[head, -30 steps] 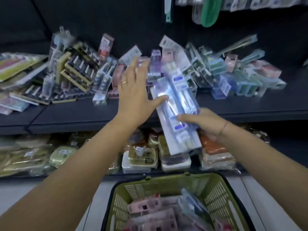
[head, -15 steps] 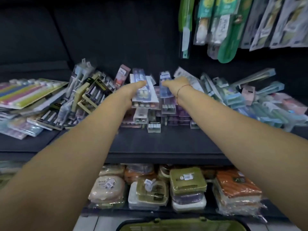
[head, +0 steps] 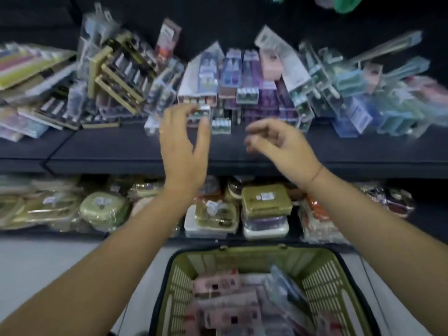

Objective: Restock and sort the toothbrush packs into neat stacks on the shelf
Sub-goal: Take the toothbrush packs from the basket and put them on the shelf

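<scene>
Hands hover empty, fingers loosely curled: left hand (head: 184, 146) and right hand (head: 282, 145) just short of the toothbrush packs (head: 218, 76) heaped on the shelf (head: 116, 149) beyond the fingertips, labels too blurred to read, basket (head: 242, 257) of pink packs (head: 218, 286) below the wrists.

Glossy clear plastic toothbrush packs (head: 208, 76); matt dark shelf (head: 116, 151).

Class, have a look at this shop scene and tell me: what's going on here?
A person is stocking a dark shelf with toothbrush packs. Both the left hand and right hand hover empty, fingers loosely curled, before the shelf's front edge. The packs lie jumbled, not neatly stacked. A green basket below holds pink packs.
</scene>
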The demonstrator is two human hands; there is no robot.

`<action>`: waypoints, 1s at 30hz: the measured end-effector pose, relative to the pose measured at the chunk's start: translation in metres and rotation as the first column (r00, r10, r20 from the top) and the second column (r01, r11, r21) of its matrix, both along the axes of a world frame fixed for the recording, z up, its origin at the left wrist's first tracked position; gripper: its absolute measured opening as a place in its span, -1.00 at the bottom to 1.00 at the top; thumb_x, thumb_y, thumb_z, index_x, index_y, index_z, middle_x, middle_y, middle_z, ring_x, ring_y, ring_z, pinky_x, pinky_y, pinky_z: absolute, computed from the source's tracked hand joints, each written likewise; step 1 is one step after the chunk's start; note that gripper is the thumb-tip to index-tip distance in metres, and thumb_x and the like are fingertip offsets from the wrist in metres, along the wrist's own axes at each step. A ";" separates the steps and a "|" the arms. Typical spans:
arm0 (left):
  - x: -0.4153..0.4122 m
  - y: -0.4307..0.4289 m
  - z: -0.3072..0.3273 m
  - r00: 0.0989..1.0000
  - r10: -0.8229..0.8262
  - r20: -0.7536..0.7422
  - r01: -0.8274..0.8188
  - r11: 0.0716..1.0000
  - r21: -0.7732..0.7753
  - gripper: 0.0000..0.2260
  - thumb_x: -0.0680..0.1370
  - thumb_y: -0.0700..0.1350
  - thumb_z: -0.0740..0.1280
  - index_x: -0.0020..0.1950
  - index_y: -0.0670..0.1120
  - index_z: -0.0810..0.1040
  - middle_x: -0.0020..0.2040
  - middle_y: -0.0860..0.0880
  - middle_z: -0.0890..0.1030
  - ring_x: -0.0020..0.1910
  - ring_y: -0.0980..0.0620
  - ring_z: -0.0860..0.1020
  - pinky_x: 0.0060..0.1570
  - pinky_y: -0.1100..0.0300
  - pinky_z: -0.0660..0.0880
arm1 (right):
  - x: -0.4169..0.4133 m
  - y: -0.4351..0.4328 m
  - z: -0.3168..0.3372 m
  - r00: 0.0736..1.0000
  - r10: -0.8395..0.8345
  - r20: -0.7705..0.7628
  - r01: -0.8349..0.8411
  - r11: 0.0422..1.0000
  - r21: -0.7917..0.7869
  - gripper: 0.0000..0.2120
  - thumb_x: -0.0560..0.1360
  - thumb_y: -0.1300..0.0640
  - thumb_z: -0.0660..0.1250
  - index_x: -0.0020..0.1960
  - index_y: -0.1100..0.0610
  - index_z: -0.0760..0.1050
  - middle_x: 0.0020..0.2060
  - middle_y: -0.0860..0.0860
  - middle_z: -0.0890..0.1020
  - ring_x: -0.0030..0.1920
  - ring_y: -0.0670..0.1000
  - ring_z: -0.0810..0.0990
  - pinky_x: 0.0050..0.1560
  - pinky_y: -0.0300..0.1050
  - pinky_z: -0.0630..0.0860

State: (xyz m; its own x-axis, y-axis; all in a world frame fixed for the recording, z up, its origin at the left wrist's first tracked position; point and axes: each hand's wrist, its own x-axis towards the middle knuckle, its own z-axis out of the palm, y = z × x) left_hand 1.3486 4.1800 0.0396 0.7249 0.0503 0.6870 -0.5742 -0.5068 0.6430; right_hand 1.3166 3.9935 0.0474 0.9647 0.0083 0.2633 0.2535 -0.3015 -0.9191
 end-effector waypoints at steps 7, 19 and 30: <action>-0.126 -0.012 -0.167 0.741 -0.111 -0.662 0.300 0.937 0.179 -0.67 0.65 0.15 0.13 -0.14 -0.03 0.46 -0.37 0.01 0.49 -0.35 0.04 0.48 -0.30 0.06 0.38 | -0.127 -0.020 -0.218 0.545 0.173 -0.821 -0.490 0.860 -0.144 -0.87 0.50 0.28 0.42 0.05 0.25 0.59 -0.16 -0.05 0.58 -0.10 -0.10 0.53 0.02 -0.25 0.46; -0.188 0.028 -0.316 0.265 0.307 -0.914 0.727 0.559 0.398 -0.20 0.40 0.52 0.12 0.49 0.06 0.30 0.52 -0.09 0.26 0.48 -0.16 0.23 0.41 -0.22 0.19 | -0.211 -0.033 -0.297 0.506 -0.074 -0.860 -0.142 0.976 -0.168 -0.71 0.40 0.22 0.53 0.07 0.21 0.55 0.02 0.16 0.63 0.09 0.11 0.60 0.20 0.06 0.52; -0.165 0.023 -0.299 0.270 0.325 -0.906 0.806 0.439 0.397 -0.26 0.44 0.44 0.24 0.50 0.05 0.34 0.54 -0.13 0.21 0.51 -0.18 0.14 0.46 -0.07 0.05 | -0.212 0.006 -0.307 0.482 0.016 -0.876 -0.544 0.789 -0.285 -0.26 0.51 -0.20 0.32 0.55 0.05 0.14 0.52 0.05 0.25 0.50 0.11 0.24 0.44 -0.05 0.23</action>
State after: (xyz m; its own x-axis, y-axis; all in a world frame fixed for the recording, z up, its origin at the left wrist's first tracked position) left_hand 1.1834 4.2028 -0.2595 0.5981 -0.3176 -0.7358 -0.2246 -0.9478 0.2265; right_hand 1.1048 3.9998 -0.2598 0.6414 0.1838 -0.7449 -0.3444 -0.7986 -0.4936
